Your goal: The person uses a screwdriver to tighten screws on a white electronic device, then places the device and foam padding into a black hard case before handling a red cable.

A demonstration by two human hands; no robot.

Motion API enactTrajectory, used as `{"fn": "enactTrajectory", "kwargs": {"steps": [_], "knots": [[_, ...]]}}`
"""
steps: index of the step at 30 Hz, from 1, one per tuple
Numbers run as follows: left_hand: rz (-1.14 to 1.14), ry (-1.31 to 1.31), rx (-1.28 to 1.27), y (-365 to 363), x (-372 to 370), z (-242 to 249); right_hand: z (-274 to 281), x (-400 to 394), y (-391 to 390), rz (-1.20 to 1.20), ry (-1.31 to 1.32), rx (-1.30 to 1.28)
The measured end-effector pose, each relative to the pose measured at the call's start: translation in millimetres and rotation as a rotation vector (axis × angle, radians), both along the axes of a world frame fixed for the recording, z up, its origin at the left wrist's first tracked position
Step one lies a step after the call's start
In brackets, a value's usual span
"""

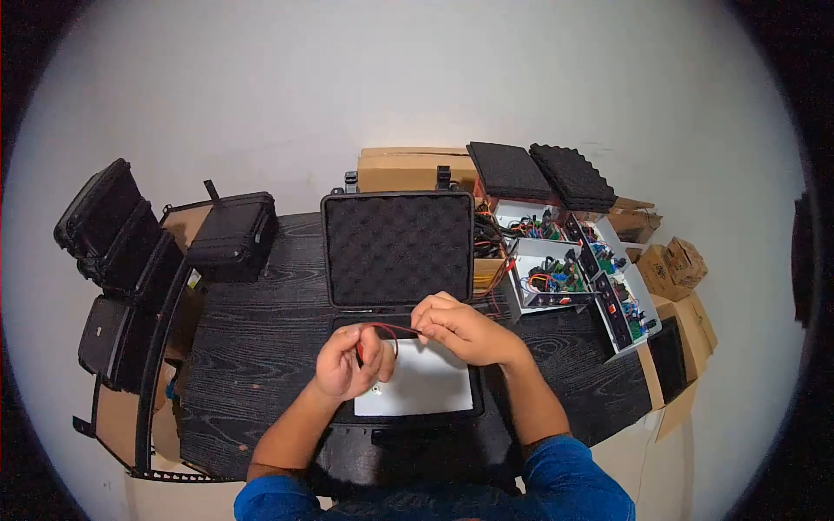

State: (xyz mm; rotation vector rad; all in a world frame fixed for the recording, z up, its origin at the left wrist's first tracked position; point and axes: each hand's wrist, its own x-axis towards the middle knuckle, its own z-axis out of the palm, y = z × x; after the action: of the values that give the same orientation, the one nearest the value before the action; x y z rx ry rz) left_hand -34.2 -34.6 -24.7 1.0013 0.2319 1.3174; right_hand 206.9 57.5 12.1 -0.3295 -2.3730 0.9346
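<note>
A thin red and dark wire (393, 327) runs between my two hands, above an open black hard case. My left hand (349, 359) is closed on the wire, which loops beside its fingers. With bent fingers pressed together, my right hand (458, 329) pinches the wire's other stretch. Below them a white panel (426, 382) lies in the case's lower half, partly covered by my left hand. The case's raised lid (400, 247) is lined with dark bumpy foam.
Several white boxes of wired electronics (547, 276) stand at the right, near black foam sheets (569, 176) and cardboard boxes (678, 267). Closed black cases (233, 230) are stacked at the left. A dark wood-grained table (252, 347) lies beneath.
</note>
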Motion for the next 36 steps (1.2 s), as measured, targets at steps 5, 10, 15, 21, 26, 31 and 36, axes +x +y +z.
{"fn": "enactTrajectory", "kwargs": {"steps": [5,10,15,21,26,31,36], "knots": [[0.015,-0.152,0.039,-4.4,-1.0,9.0,2.2,10.4,8.3,0.065,-0.016,-0.006],[0.052,-0.118,0.132,-7.6,-5.5,13.2,4.1,43.1,34.9,-0.605,0.094,-0.120],[0.063,0.027,0.158,-6.5,-1.0,14.6,-49.8,81.9,96.4,-1.076,0.096,0.141],[0.096,0.055,0.119,-6.3,2.8,13.2,-78.6,97.2,120.3,-1.150,-0.027,0.140],[0.095,0.073,0.109,-5.8,6.2,13.6,-74.8,105.7,122.1,-1.066,0.030,0.085],[0.097,0.068,0.106,-4.5,6.7,11.5,-77.1,100.0,122.2,-1.098,0.186,0.207],[0.101,0.065,0.123,-6.3,7.4,15.0,-30.5,97.1,94.3,-0.991,0.457,0.211]]}}
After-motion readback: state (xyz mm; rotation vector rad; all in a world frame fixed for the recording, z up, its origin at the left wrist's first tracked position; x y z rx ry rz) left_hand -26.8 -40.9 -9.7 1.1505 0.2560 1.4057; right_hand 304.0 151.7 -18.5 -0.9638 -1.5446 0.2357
